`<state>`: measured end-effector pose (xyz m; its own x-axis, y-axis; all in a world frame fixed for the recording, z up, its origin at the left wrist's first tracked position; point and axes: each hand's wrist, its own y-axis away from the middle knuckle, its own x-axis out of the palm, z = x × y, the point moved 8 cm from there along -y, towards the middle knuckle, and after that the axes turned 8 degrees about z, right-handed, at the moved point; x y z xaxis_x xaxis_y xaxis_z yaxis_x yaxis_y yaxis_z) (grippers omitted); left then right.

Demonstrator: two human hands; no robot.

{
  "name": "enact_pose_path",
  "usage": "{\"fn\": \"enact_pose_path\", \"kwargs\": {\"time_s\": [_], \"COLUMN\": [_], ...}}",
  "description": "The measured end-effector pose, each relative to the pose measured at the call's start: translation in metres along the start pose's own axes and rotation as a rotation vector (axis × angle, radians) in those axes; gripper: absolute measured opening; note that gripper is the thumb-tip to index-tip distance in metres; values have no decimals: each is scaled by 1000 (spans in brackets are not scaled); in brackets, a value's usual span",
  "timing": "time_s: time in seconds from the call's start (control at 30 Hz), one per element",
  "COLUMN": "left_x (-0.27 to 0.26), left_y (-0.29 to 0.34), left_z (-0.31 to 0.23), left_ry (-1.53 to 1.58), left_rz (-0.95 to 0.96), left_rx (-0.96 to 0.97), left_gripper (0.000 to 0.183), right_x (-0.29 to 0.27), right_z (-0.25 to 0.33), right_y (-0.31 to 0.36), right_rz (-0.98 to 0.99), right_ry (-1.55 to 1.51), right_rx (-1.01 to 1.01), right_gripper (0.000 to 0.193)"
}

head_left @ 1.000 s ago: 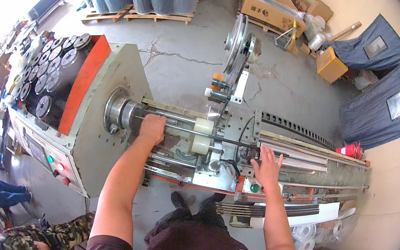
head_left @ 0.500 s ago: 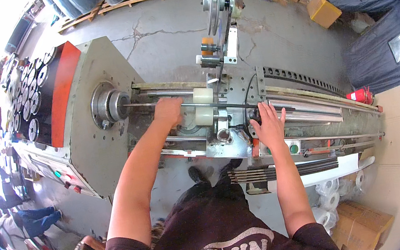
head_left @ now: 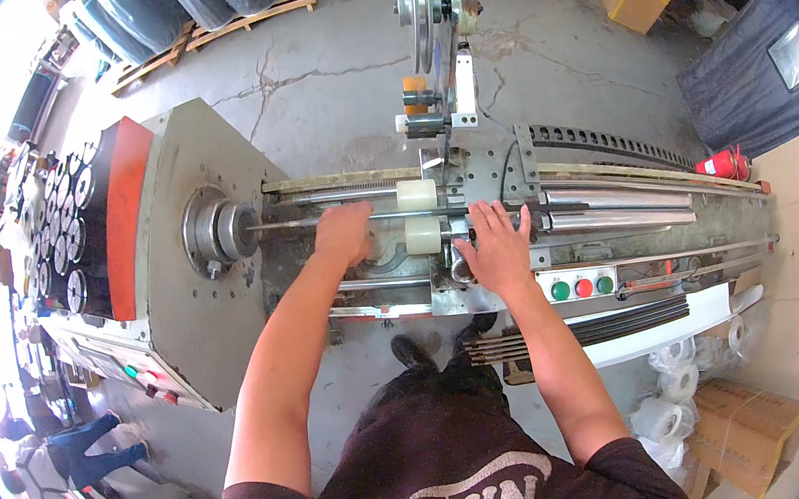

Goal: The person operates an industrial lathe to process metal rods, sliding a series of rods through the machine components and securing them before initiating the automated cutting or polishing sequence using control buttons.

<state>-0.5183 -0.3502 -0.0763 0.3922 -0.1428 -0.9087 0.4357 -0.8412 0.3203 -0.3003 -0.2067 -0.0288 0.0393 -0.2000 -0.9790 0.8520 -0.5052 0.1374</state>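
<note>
A long thin metal rod (head_left: 295, 224) runs from the round chuck (head_left: 236, 231) of a grey machine to the right, between two pale rollers (head_left: 423, 237). My left hand (head_left: 345, 234) is closed around this rod, between the chuck and the rollers. Just right of the rollers, my right hand (head_left: 500, 244) lies over the rod's darker stretch with its fingers spread. Its palm hides part of the metal carriage (head_left: 489, 165) underneath. Whether the right fingertips press on the rod is hard to see.
Several dark rods (head_left: 621, 323) lie on a white rest near my right forearm. Green and red buttons (head_left: 583, 288) sit on the carriage front. A large wheel (head_left: 421, 9) stands behind it. A fire extinguisher (head_left: 724, 166) is at the right end; black spools (head_left: 69, 232) top the machine's left housing.
My right hand has slid left along the rod toward the pale rollers, uncovering the buttons. My left hand keeps its hold on the rod. The whole view has shifted slightly.
</note>
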Motion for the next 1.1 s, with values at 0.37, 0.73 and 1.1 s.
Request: {"fn": "enact_pose_path", "kwargs": {"time_s": [0.37, 0.73, 1.1], "left_x": [-3, -1, 10], "left_y": [26, -3, -34], "left_z": [117, 67, -22], "left_ry": [-54, -96, -76], "left_rz": [-39, 79, 35], "left_rx": [-103, -46, 127], "left_gripper": [55, 46, 51], "right_x": [11, 17, 14], "right_z": [20, 25, 28], "right_y": [-6, -9, -11], "right_rz": [-237, -341, -398], "right_ry": [27, -26, -24], "right_rx": [-10, 39, 32], "right_gripper": [62, 60, 60]}}
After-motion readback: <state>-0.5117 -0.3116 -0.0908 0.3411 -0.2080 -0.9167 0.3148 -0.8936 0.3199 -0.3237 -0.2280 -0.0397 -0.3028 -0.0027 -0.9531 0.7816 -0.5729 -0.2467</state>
